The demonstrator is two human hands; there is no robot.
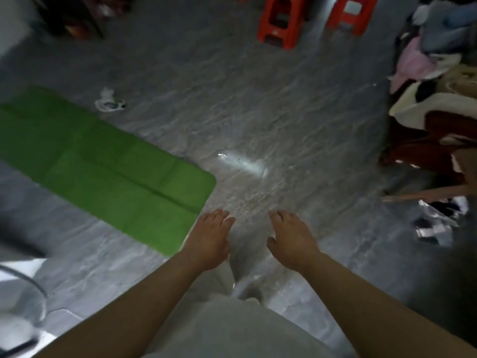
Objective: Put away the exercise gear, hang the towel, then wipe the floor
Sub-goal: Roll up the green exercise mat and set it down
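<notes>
Hovering left hand (210, 239), right hand (293, 240), fingers loosely spread

We see mat (103, 161), green, flat on grey floor (296, 112), left of frame. Left hand (209, 240) and right hand (294, 241) at lower centre, apart, fingers relaxed, empty; left hand just beside mat edge. Two red stools (281, 21) top centre. Clothes pile (438, 86) at right edge.

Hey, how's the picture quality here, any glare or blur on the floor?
Head view: dim and soft, motion blur worst along the left edge; one bright glare streak on the grey floor just beyond the corner of the green mat; the red stools and clothes pile look smeared.
</notes>
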